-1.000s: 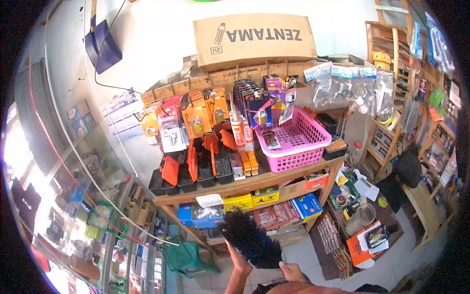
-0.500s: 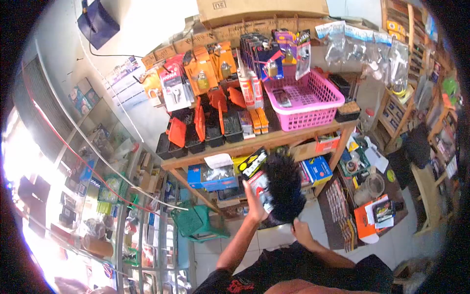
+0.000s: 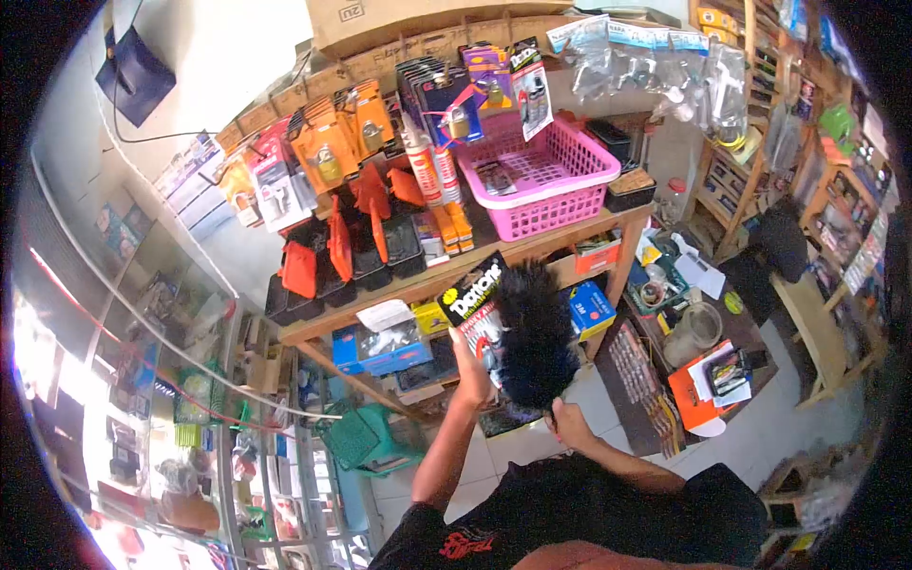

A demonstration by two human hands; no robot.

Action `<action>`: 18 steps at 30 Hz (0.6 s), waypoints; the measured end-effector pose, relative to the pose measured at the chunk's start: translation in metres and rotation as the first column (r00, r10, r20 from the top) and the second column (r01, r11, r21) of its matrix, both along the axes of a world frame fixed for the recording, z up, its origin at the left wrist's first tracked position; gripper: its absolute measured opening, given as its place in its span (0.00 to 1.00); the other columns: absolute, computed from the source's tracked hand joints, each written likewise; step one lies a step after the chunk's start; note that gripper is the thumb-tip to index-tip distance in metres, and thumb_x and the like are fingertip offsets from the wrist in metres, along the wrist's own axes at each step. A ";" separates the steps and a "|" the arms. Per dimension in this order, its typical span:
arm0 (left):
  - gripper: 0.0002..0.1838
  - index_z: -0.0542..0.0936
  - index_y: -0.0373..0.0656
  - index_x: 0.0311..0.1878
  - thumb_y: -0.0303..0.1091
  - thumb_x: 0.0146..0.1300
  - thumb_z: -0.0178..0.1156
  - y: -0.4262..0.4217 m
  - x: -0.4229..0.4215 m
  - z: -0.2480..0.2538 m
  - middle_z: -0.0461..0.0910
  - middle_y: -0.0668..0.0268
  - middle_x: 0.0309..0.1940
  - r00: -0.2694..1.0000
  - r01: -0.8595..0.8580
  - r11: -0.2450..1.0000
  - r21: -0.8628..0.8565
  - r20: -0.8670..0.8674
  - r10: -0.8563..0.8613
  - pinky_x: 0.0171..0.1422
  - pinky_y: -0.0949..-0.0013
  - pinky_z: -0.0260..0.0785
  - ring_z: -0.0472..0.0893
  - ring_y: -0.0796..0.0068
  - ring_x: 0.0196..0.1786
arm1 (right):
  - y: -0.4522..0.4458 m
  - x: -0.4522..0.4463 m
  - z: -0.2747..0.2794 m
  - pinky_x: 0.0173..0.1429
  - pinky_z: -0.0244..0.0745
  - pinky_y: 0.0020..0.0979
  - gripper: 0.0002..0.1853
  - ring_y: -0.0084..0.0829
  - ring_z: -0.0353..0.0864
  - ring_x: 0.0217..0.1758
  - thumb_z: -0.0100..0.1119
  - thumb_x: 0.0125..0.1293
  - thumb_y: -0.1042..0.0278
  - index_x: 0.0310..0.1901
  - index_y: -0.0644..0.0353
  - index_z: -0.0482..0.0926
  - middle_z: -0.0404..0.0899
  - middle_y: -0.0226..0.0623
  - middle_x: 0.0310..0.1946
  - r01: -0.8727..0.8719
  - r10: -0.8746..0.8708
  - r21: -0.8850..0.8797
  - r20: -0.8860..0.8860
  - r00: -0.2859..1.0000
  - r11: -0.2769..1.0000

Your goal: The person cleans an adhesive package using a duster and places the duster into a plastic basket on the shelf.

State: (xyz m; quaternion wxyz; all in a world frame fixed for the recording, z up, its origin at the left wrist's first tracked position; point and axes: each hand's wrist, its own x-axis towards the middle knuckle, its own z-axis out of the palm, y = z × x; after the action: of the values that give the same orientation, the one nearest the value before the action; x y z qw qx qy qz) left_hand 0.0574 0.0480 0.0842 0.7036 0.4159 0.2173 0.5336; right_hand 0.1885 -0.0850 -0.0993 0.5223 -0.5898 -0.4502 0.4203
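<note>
My left hand (image 3: pixel 473 375) grips a Dextone blister card (image 3: pixel 478 302) by its lower left side, with the black and yellow header facing me. In my right hand (image 3: pixel 573 427) is the lower end of a black feather duster (image 3: pixel 537 337), its handle mostly hidden in my closed fingers. The bushy head stands upright against the right side of the card and covers part of it. Both are held in front of a wooden shelf table (image 3: pixel 532 249), whose lower shelf holds a blue box (image 3: pixel 385 350) to the left.
A pink basket (image 3: pixel 551 217) and black bins with orange lids (image 3: pixel 298 269) stand on the table top. Carded padlocks (image 3: pixel 328 163) hang behind them. A green stool (image 3: pixel 366 439) is at lower left, beside glass cases. A low dark table (image 3: pixel 655 399) with goods stands right.
The view has swung right, so the shelf sits further left. The card is raised and turned more squarely to me, its name now readable. The duster stays beside it in my right hand.
</note>
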 end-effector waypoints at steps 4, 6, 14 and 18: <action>0.33 0.69 0.46 0.57 0.64 0.70 0.31 0.006 0.026 -0.032 0.76 0.69 0.46 0.998 0.020 1.000 -0.002 -0.062 -0.020 0.55 0.66 0.67 0.75 0.73 0.47 | 0.012 0.018 0.044 0.17 0.58 0.28 0.33 0.22 0.62 0.10 0.32 0.74 0.45 0.16 0.60 0.69 0.63 0.28 0.09 0.047 -0.045 0.050 -0.047 0.998 0.998; 0.31 0.72 0.49 0.53 0.65 0.68 0.34 0.008 0.038 -0.020 0.76 0.70 0.40 0.997 -0.064 0.995 -0.083 -0.050 0.060 0.49 0.68 0.66 0.74 0.76 0.42 | 0.014 0.025 0.039 0.17 0.59 0.29 0.32 0.24 0.64 0.10 0.33 0.74 0.47 0.17 0.61 0.70 0.64 0.29 0.10 0.069 -0.073 0.092 0.038 0.997 0.993; 0.35 0.66 0.43 0.62 0.64 0.68 0.33 0.017 0.047 0.033 0.75 0.60 0.54 0.978 -0.141 0.987 0.073 0.163 0.128 0.56 0.57 0.72 0.77 0.64 0.54 | -0.004 0.071 -0.072 0.28 0.68 0.47 0.13 0.50 0.74 0.19 0.56 0.59 0.66 0.23 0.61 0.65 0.71 0.48 0.16 -0.017 -0.058 0.106 0.660 0.749 0.994; 0.36 0.65 0.47 0.63 0.66 0.67 0.33 0.019 0.054 0.016 0.72 0.62 0.58 0.999 0.033 0.997 0.064 0.025 -0.035 0.62 0.52 0.65 0.72 0.61 0.59 | -0.006 0.095 -0.032 0.28 0.69 0.48 0.15 0.48 0.76 0.20 0.57 0.59 0.61 0.22 0.62 0.69 0.72 0.49 0.15 0.106 -0.163 0.132 0.572 0.804 0.986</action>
State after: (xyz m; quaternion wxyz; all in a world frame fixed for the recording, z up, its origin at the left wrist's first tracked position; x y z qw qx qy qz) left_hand 0.1119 0.0666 0.1002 0.7018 0.4348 0.1836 0.5335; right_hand 0.2839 -0.0908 -0.1316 0.4156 -0.6951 -0.5641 0.1610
